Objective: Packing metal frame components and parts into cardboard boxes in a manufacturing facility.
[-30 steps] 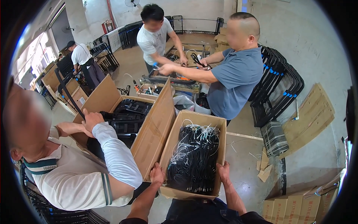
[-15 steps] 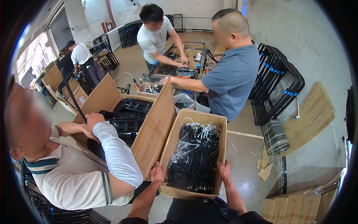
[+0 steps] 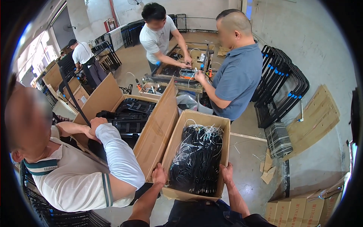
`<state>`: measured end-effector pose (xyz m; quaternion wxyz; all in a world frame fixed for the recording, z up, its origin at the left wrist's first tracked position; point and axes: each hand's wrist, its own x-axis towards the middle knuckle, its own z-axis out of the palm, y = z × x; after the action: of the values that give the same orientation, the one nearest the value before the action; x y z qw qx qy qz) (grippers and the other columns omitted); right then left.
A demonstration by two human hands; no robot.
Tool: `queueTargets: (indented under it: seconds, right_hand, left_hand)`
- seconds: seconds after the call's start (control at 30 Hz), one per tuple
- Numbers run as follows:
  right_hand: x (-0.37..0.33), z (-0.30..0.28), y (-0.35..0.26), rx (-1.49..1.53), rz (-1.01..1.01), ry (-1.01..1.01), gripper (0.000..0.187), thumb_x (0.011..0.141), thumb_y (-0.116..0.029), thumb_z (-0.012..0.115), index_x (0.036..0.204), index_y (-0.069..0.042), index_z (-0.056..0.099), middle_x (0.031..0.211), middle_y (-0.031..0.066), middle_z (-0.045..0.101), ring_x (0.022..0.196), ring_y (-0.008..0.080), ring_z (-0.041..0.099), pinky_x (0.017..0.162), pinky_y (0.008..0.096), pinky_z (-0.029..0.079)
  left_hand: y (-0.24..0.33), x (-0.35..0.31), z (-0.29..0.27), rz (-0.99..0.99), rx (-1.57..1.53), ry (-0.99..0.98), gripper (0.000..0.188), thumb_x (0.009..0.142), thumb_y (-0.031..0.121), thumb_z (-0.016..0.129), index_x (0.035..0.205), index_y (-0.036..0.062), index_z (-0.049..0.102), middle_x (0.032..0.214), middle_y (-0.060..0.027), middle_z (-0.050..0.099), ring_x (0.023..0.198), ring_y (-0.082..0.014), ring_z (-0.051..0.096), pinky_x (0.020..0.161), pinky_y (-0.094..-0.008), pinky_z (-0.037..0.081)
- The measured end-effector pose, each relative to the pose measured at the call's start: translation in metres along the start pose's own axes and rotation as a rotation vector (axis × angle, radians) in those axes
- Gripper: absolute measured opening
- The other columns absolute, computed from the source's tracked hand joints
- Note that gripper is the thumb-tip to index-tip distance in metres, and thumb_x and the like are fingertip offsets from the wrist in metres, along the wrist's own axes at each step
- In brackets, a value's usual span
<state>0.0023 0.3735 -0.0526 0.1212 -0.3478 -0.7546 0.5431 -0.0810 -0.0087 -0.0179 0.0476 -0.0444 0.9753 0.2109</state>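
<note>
Left grip (image 3: 159, 174) and right grip (image 3: 227, 173) are clasping the carton (image 3: 189, 194) at eight and four o'clock. They're seemingly supporting; next move is needing balance.

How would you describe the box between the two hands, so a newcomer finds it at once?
Find the big open box left of centre. Just right of it is a smaller open box, with the left hand and right hand gripping its sides. Unlike its neighbour, which holds bulky black parts, it is full of black cables and white wires.
</note>
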Motion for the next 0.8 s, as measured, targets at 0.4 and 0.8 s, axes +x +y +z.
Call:
queueTargets:
  seconds: [0.4, 0.8]
  right_hand:
    - [-0.002, -0.004, -0.008, -0.044, 0.008, -0.052, 0.059, 0.085, -0.025, 0.071, 0.134, 0.005, 0.059, 0.106, 0.0223, 0.074, 0.099, 0.0312, 0.072, 0.088, 0.0408, 0.055]
    - [-0.004, -0.004, -0.013, -0.035, 0.023, -0.034, 0.054, 0.084, -0.024, 0.071, 0.130, 0.004, 0.061, 0.105, 0.0211, 0.074, 0.097, 0.0319, 0.072, 0.088, 0.0410, 0.054]
  left_hand:
    - [-0.008, 0.003, 0.008, -0.014, 0.030, -0.013, 0.029, 0.095, 0.023, 0.062, 0.112, 0.0034, 0.049, 0.106, -0.0279, 0.071, 0.097, -0.0496, 0.068, 0.086, -0.0606, 0.052]
    - [-0.010, 0.004, 0.008, -0.005, 0.025, -0.021, 0.030, 0.096, 0.023, 0.061, 0.113, 0.0032, 0.048, 0.107, -0.0282, 0.070, 0.098, -0.0499, 0.068, 0.087, -0.0607, 0.052]
